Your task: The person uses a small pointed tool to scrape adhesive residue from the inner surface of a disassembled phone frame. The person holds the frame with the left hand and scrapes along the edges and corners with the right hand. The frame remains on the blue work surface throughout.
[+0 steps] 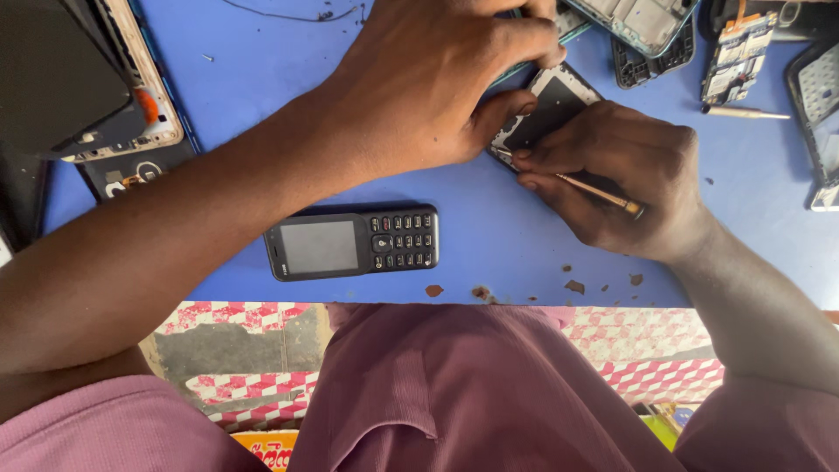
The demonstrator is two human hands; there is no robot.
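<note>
My left hand [428,83] lies over an opened phone [549,103] in the upper middle of the frame, fingers together and pressing down on its upper edge, thumb pinching its near side so it stays flat on the blue counter [489,240]. My right hand [625,179], just right of it, has its fingers clamped on a thin metal tool [594,190] with a brass-coloured end, held like a pen, its tip touching the lower left corner of the phone. The phone looks light and thin, stiff but easy to crack, with bare parts inside, so I judge it wants holding by its outer edges and not its exposed middle; the slim tool could slip on the smooth frame. Below my left wrist a dark keypad phone [351,243] lies face up, well apart from the work. At the upper left sits another phone frame with its screen lifted [96,79]; at the upper right lie a circuit board [738,52], a small pale stick [743,112] and more phone shells [642,26].
</note>
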